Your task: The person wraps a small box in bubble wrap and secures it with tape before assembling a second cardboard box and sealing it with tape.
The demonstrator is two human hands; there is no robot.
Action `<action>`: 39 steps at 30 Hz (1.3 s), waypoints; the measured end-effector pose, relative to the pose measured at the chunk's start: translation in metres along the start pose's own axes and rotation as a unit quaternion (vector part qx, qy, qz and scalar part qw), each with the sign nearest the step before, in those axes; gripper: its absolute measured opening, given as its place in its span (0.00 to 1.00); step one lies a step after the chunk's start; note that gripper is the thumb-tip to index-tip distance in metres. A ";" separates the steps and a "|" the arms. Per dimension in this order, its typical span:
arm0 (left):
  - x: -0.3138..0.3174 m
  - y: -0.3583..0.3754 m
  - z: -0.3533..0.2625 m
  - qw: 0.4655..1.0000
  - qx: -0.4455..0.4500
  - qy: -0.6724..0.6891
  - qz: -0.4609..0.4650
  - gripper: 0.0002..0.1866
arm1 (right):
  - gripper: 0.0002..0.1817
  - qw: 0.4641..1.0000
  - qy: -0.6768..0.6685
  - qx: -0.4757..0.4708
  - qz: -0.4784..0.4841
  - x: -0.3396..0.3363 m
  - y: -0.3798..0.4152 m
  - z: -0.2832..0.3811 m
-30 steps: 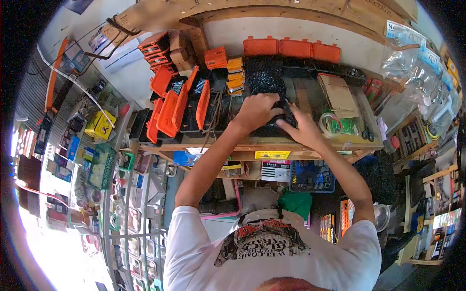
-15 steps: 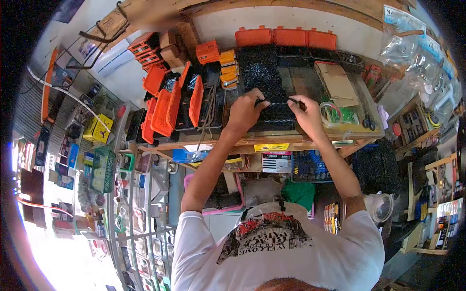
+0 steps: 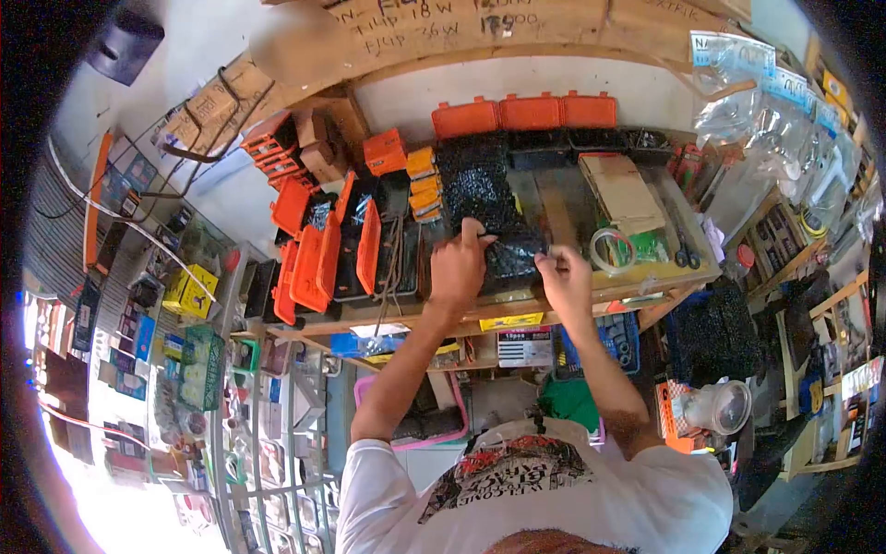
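Observation:
A sheet of shiny black plastic (image 3: 512, 258), bumpy like bubble wrap, lies wrinkled near the front edge of the workbench. My left hand (image 3: 459, 270) pinches its left side between thumb and fingers. On the right side, my right hand (image 3: 566, 280) has its fingertips closed on the edge. Whether anything is wrapped inside cannot be seen. More bumpy black material (image 3: 475, 180) stretches back from the sheet. Left of it stand small yellow boxes (image 3: 425, 189) and black cases with open orange lids (image 3: 314, 277).
Flat cardboard (image 3: 620, 189), a roll of clear tape (image 3: 611, 251) and scissors (image 3: 686, 249) lie to the right on the workbench (image 3: 604, 297). Cases with raised orange lids (image 3: 531, 113) line the back. Clear plastic bags (image 3: 738, 88) hang at right. Below is a blue basket (image 3: 600, 346).
The head view has tilted, so the bench sits lower in the picture. Both hands keep their pinch on the black plastic, whose front part now looks more wrinkled and shiny.

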State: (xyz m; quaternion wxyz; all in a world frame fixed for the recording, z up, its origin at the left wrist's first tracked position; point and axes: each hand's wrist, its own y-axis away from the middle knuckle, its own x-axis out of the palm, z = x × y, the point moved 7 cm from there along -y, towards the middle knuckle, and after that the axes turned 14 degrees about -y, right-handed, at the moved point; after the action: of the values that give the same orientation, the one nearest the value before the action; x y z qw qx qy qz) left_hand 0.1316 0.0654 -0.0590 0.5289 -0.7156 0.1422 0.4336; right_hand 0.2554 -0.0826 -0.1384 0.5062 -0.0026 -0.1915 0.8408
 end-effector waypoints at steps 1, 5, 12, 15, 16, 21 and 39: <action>0.002 0.002 0.000 1.000 0.000 0.001 -0.007 0.11 | 0.11 1.000 0.014 -0.003 -0.021 0.000 0.005 0.004; 0.000 0.004 0.000 1.000 0.013 0.005 -0.020 0.11 | 0.12 0.990 0.069 -0.098 -0.069 -0.002 0.016 0.003; 0.007 0.003 0.008 0.999 -0.034 0.023 0.019 0.12 | 0.16 0.964 0.186 -0.183 -0.040 0.017 0.032 0.051; 0.009 0.005 0.010 0.998 -0.046 0.048 0.007 0.13 | 0.14 0.970 0.142 -0.194 -0.028 0.014 0.030 0.045; 0.009 0.005 0.012 0.996 -0.051 0.072 0.005 0.13 | 0.13 0.971 0.136 -0.192 -0.032 0.013 0.030 0.044; 0.023 0.014 0.032 0.952 -0.098 0.282 -0.068 0.22 | 0.12 0.973 0.130 -0.187 -0.034 0.012 0.025 0.042; 0.029 0.052 0.028 0.837 -0.256 0.481 0.064 0.18 | 0.21 0.959 0.060 -0.183 0.209 0.033 -0.010 0.050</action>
State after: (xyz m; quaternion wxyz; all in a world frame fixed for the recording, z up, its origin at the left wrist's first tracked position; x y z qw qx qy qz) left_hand 0.1004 0.0769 -0.1158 0.1635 -0.9330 0.3080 0.0890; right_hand 0.2381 -0.0663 -0.0824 0.3202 -0.1860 -0.3069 0.8767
